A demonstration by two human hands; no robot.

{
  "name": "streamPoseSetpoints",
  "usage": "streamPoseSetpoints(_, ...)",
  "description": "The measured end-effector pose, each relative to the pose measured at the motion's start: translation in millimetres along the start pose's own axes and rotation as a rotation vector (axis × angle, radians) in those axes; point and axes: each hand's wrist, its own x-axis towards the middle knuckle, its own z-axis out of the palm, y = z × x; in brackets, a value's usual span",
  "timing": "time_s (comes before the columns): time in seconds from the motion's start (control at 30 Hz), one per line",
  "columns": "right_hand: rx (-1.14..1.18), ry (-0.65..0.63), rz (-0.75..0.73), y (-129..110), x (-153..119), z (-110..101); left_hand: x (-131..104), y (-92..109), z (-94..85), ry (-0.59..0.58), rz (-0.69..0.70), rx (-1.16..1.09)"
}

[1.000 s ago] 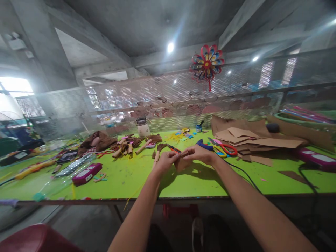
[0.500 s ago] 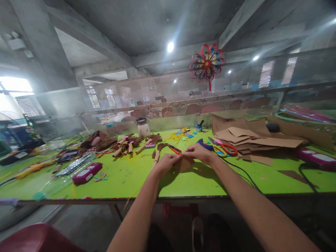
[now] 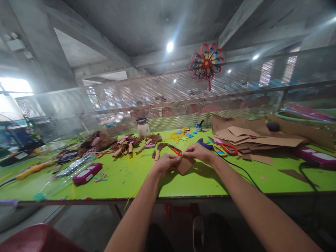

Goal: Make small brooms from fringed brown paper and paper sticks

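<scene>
Item: brown paper piece, low over the bench, between both hands; its upper edge is covered by fingers, and whether it touches the surface cannot be told.

Left hand, 9 o'clock of the piece: grip closed on its edge, thumb above, remaining fingers mostly hidden.

Right hand, 1 o'clock: grip closed, fingertips pinching the edge.

Orange-and-dark tool, 11 o'clock: contact with the fingertips unclear.

Red-handled scissors, 2 o'clock: blades partly hidden.

Brown paper stack, 2 o'clock, beyond: sheets overlapping, count indistinct.

Purple box, 3 o'clock: cut by the frame, blurred.
</scene>
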Motion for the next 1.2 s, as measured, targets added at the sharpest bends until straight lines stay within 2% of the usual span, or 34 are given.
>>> streamPoseSetpoints(0.23, -0.031, 0.059, 0.007, 5.3, 4.3, -1.5, 10.6, -8.0, -3.0, 0.027, 0.245, 0.337)
streamPoseSetpoints(0.5, -0.107, 0.105, -0.099, 5.7, 8.1, 3.1, 3.5, 2.4, 3.4, 0.046, 0.417, 0.515)
streamPoseSetpoints(0.8, -0.062, 0.115, -0.081, 1.1, 3.7, -1.2, -5.3, 13.2, 1.0, 0.025, 0.379, 0.497)
streamPoseSetpoints(1.03, -0.175, 0.027, -0.096, -2.6, 0.7, -1.3, 1.8, 5.1, -3.9, -0.074, 0.377, 0.432)
streamPoseSetpoints(1.2, -0.179, -0.011, -0.098, 1.7, 2.2, 0.9, 2.5, 1.6, -1.2, -0.049, 0.393, 0.453)
